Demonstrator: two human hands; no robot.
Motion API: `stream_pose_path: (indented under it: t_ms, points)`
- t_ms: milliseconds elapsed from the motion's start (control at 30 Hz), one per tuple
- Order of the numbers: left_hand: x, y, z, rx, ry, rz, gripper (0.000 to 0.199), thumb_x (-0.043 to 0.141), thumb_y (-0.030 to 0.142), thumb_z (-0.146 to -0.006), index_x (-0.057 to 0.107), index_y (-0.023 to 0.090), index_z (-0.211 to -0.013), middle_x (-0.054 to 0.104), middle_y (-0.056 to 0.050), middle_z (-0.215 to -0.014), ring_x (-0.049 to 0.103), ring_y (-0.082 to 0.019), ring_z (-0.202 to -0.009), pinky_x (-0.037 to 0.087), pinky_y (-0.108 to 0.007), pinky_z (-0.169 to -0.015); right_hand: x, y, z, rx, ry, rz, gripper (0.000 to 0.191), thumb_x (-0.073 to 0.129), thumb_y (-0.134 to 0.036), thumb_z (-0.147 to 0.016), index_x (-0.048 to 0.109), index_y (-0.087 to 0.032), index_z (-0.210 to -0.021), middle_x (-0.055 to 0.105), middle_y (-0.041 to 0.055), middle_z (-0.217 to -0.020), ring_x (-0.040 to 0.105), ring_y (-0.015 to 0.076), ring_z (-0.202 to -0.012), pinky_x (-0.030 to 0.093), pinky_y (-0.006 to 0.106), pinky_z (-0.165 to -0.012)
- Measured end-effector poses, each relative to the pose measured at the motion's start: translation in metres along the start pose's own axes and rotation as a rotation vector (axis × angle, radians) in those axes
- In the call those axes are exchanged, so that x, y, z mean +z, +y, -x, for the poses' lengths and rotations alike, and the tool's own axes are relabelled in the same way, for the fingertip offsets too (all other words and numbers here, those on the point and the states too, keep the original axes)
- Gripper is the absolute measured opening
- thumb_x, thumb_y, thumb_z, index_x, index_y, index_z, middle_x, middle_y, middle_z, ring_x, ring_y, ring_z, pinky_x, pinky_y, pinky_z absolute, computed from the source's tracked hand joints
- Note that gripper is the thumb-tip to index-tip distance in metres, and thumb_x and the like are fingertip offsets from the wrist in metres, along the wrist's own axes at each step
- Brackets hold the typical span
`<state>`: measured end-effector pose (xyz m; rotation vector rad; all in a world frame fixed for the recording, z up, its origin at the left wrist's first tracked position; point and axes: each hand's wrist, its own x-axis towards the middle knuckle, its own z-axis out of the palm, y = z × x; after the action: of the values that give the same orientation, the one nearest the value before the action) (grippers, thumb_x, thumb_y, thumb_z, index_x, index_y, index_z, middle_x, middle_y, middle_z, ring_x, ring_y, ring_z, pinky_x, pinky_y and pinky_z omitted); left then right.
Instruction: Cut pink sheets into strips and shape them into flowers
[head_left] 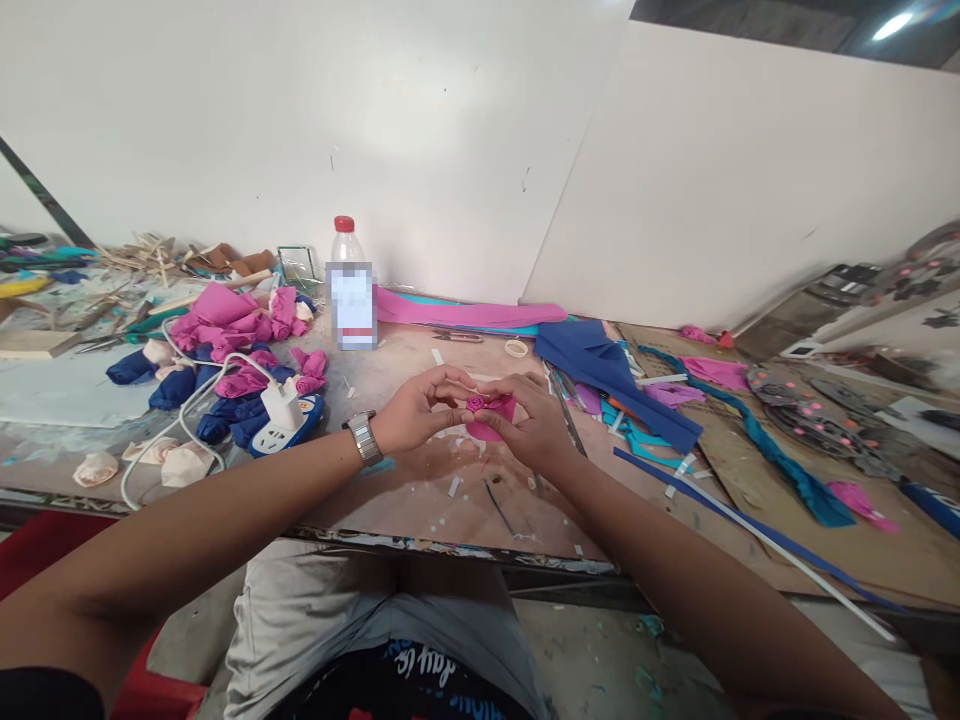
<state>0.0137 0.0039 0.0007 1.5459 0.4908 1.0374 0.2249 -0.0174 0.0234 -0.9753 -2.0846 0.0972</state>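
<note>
Between my two hands, a little above the table, is a pink rolled flower point(486, 415) with a spiral centre and a loose flap hanging below. My left hand point(420, 408), with a metal watch on its wrist, pinches the flower's left side between thumb and fingers. Gripping its right side, my right hand point(534, 420) presses thumb and fingers against the pink material. Fingertips partly hide the flower's edges. Small white scraps point(454, 487) and a thin dark strip point(499, 508) lie on the table below my hands.
Pink, blue and cream rolled flowers point(240, 310) are piled left, around a power strip point(289, 425) with a white charger and cable. A red-capped bottle point(351, 290) stands behind. Folded blue material point(592, 355), a pink strip point(472, 312) and a long white stick point(787, 540) lie around.
</note>
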Motion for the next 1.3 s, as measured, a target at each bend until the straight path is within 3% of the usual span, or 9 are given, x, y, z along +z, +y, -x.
stream_pose_path:
  t_ms: [167, 433, 700, 1033, 1167, 1300]
  points:
    - [0.000, 0.002, 0.000, 0.020, -0.028, 0.041, 0.043, 0.079, 0.039, -0.083, 0.056, 0.019, -0.113, 0.076, -0.009, -0.103, 0.072, -0.018, -0.091, 0.054, -0.034, -0.085, -0.002, -0.002, 0.000, -0.021, 0.011, -0.004, 0.029, 0.067, -0.052, -0.092, 0.068, -0.025, -0.101, 0.077, 0.0039, -0.094, 0.068, 0.0225, -0.085, 0.041, 0.043, -0.091]
    - [0.000, 0.005, 0.000, 0.027, -0.017, -0.025, 0.045, 0.078, 0.044, -0.084, 0.054, 0.019, -0.113, 0.076, -0.009, -0.100, 0.070, -0.017, -0.087, 0.049, -0.031, -0.082, -0.006, -0.008, 0.000, -0.056, -0.003, -0.014, 0.015, 0.064, -0.038, -0.096, 0.067, -0.025, -0.104, 0.075, 0.0044, -0.099, 0.068, 0.0223, -0.091, 0.041, 0.043, -0.092]
    - [-0.001, 0.006, 0.003, 0.054, -0.090, -0.059, 0.046, 0.070, 0.040, -0.092, 0.050, 0.021, -0.128, 0.073, -0.013, -0.115, 0.070, -0.020, -0.104, 0.048, -0.033, -0.090, -0.004, -0.006, 0.000, -0.070, 0.044, 0.004, 0.020, 0.069, -0.041, -0.092, 0.068, -0.025, -0.105, 0.073, 0.0046, -0.097, 0.067, 0.0230, -0.092, 0.043, 0.043, -0.091]
    - [0.001, 0.005, 0.003, 0.074, -0.044, -0.086, 0.043, 0.071, 0.041, -0.090, 0.053, 0.021, -0.123, 0.075, -0.010, -0.107, 0.071, -0.018, -0.094, 0.050, -0.033, -0.088, -0.008, -0.012, 0.000, -0.103, 0.058, 0.043, 0.015, 0.065, -0.034, -0.092, 0.071, -0.026, -0.104, 0.068, 0.0064, -0.100, 0.065, 0.0241, -0.096, 0.044, 0.045, -0.093]
    - [0.002, 0.006, 0.004, 0.049, -0.064, -0.043, 0.046, 0.069, 0.041, -0.092, 0.052, 0.021, -0.130, 0.075, -0.013, -0.113, 0.071, -0.021, -0.102, 0.052, -0.035, -0.092, -0.007, -0.011, 0.000, -0.092, 0.066, 0.060, 0.013, 0.066, -0.034, -0.091, 0.074, -0.027, -0.100, 0.068, 0.0055, -0.100, 0.065, 0.0229, -0.094, 0.043, 0.045, -0.094]
    - [0.003, 0.007, 0.005, 0.064, -0.095, -0.050, 0.052, 0.063, 0.040, -0.096, 0.048, 0.021, -0.142, 0.071, -0.016, -0.127, 0.065, -0.026, -0.123, 0.051, -0.040, -0.101, -0.005, -0.007, 0.001, -0.104, 0.082, 0.038, 0.011, 0.069, -0.033, -0.091, 0.075, -0.028, -0.099, 0.070, 0.0050, -0.103, 0.066, 0.0227, -0.098, 0.043, 0.045, -0.094]
